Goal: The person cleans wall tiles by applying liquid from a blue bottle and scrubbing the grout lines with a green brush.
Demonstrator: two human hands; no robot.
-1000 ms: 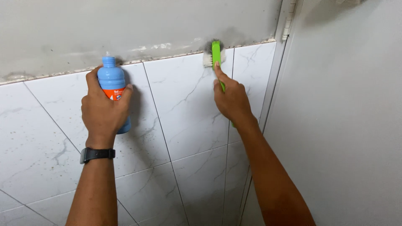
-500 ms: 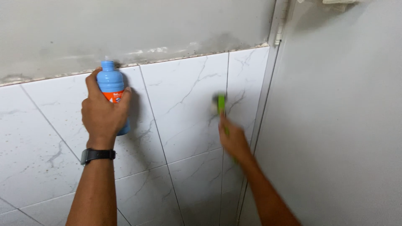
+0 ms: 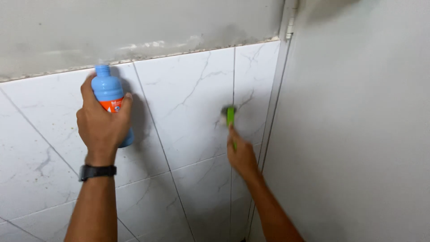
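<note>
While pressed to the tiled wall (image 3: 188, 116), green brush (image 3: 230, 115) sits above right hand (image 3: 241, 157) (fingers clenched on its handle) | left hand (image 3: 102, 127) fingers grasping upright blue bottle (image 3: 109, 96)

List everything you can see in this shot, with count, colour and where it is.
bottle: one, light blue with an orange label, held upright against the upper tiles at left
scrub brush: one, green with pale bristles, pressed on the tile seam near the corner
wall tiles: several, white marbled, covering the lower wall
plaster band: one, grey, above the tiles
door: one, pale grey, at right
wristwatch: one, black, left wrist
left hand: grips the bottle
right hand: grips the brush handle
</note>
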